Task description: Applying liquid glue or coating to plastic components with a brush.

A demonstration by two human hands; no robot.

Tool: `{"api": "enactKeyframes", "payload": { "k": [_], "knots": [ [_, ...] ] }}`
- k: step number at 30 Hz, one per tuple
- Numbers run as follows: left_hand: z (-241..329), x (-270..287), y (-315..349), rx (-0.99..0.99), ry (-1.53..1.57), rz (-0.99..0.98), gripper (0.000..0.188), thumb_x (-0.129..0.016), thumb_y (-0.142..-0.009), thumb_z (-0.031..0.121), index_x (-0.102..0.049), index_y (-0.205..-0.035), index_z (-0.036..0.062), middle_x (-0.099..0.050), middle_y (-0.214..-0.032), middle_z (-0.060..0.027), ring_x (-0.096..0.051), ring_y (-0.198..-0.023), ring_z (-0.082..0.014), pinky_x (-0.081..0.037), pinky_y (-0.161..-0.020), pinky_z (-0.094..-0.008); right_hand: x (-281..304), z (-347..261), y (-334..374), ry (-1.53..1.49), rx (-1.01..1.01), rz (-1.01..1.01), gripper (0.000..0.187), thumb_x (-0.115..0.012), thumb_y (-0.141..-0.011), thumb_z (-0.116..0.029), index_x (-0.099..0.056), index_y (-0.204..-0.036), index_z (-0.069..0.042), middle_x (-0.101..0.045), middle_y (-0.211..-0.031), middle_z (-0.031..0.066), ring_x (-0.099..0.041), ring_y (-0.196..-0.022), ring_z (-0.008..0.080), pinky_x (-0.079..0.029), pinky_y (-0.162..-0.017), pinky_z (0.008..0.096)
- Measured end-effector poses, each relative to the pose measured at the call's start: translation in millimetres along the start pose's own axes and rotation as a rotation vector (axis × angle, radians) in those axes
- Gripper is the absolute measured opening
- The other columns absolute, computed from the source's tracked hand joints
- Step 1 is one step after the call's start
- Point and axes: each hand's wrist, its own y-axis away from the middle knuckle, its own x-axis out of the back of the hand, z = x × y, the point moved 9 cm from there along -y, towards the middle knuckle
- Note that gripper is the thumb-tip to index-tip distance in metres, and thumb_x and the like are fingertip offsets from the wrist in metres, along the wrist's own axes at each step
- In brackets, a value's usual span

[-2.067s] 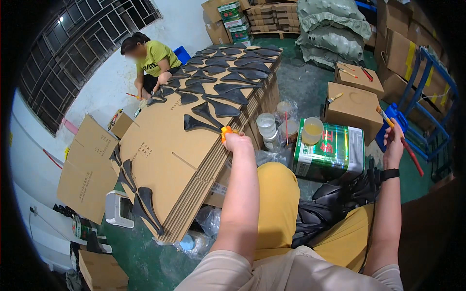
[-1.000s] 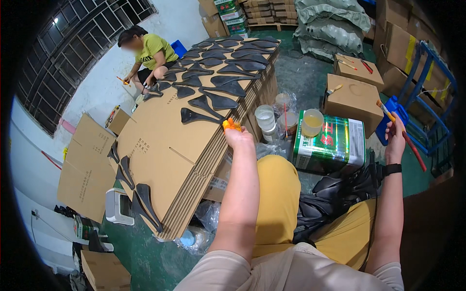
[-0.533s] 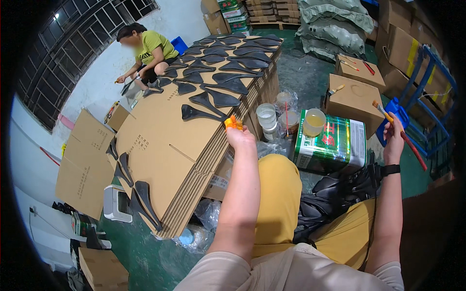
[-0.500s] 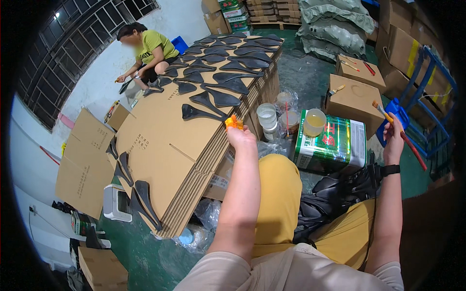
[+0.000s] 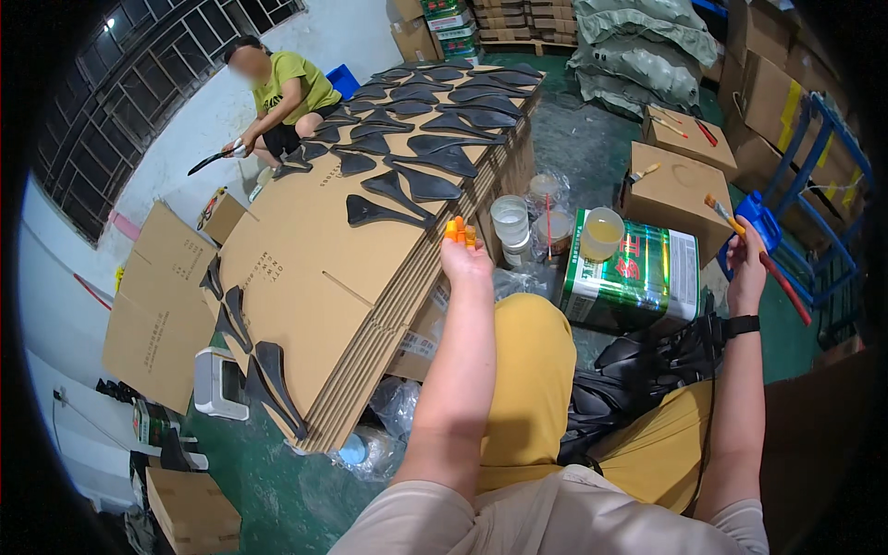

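A dark barred window [image 5: 129, 129] fills the upper left of the frame, a small bright light [image 5: 112, 24] showing in it. Beside it, a white wall [image 5: 347, 32] reaches toward top centre. Green floor [image 5: 277, 481] shows at lower left; a blue hand truck [image 5: 818, 190] stands near the right edge.

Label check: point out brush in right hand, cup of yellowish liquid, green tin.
Brush [image 5: 785, 288], head view: red handle.
Cup of yellowish liquid [image 5: 602, 237], head view: its side wall.
Green tin [image 5: 636, 270], head view: printed upper face.
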Motion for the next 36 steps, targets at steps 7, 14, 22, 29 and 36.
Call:
{"api": "enactKeyframes", "payload": {
  "k": [7,14,22,29,36],
  "knots": [
    [-42.2,-42.3,51.1,0.343,-0.137,-0.176,0.017,-0.043,-0.09,0.023,-0.055,-0.099,0.0133,-0.061,-0.097,0.0006,-0.052,-0.075,-0.0152,-0.037,-0.063,-0.029,1.4,-15.3,6.3,0.055,0.09,0.039,0.03,-0.051,-0.093,-0.024,-0.057,-0.118,-0.009,-0.059,-0.076,-0.0021,-0.047,-0.058,0.0025,-0.033,-0.05,0.0163],
    [-151.1,-102.0,147.9,0.553,-0.692,-0.848,0.029,-0.043,-0.093,0.022,-0.056,-0.117,0.0109,-0.062,-0.105,-0.0047,-0.056,-0.083,-0.0163,-0.044,-0.072,-0.0294,8.8,14.7,4.7,0.243,-0.015,-0.053,0.021,-0.05,-0.092,-0.018,-0.056,-0.11,-0.008,-0.063,-0.084,0.0052,-0.059,-0.077,0.0116,-0.049,-0.071,0.0255],
    [-339.3,58.2,128.6,0.206,-2.327,-1.518,0.038,-0.048,-0.086,0.033,-0.067,-0.09,0.0005,-0.064,-0.096,-0.0202,-0.062,-0.087,-0.0324,-0.048,-0.074,-0.0377,62.2,-25.0,9.1,0.401,0.261,-0.047,0.02,-0.049,-0.093,-0.021,-0.057,-0.103,-0.005,-0.065,-0.077,0.0046,-0.058,-0.066,0.0076,-0.042,-0.053,0.0195],
    [-372.0,198.4,105.2,0.407,-2.474,-1.176,0.041,-0.052,-0.084,0.039,-0.067,-0.097,0.0031,-0.061,-0.108,-0.0181,-0.056,-0.102,-0.0346,-0.043,-0.089,-0.0394,53.2,-44.4,8.3,0.311,0.164,-0.001,0.017,-0.049,-0.093,-0.019,-0.054,-0.103,-0.007,-0.062,-0.078,0.003,-0.054,-0.065,0.0056,-0.039,-0.056,0.0161],
    [-395.8,117.4,191.5,-0.233,-1.848,-1.463,0.022,-0.055,-0.08,0.02,-0.069,-0.088,0.004,-0.057,-0.105,-0.017,-0.05,-0.099,-0.034,-0.04,-0.088,-0.0411,80.0,-58.8,2.0,0.284,0.191,0.054,0.018,-0.047,-0.094,-0.019,-0.054,-0.102,-0.006,-0.063,-0.077,0.0039,-0.055,-0.064,0.0054,-0.04,-0.055,0.016]
  ]
}}
